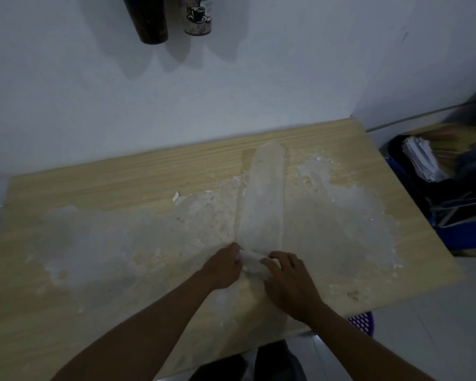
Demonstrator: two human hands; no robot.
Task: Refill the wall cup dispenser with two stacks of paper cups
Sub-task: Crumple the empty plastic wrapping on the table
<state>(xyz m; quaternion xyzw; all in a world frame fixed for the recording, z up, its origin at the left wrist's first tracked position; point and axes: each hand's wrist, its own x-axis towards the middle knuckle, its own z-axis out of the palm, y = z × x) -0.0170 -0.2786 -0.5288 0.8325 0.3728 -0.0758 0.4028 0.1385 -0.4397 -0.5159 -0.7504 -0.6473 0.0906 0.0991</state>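
2 hands, left hand (223, 266) and right hand (287, 279), pinch the plastic sleeve (263, 204) end with their fingers, probably to open it on the surface (94, 188).

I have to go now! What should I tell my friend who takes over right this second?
Left hand and right hand: both pinch the near end of the plastic sleeve, which lies flat on the table. It looks empty; no loose cups are in view.
Two cups, dark cup and printed cup, poke out at the wall's top edge.
Whether both stacks are loaded cannot be told; check the dispenser.
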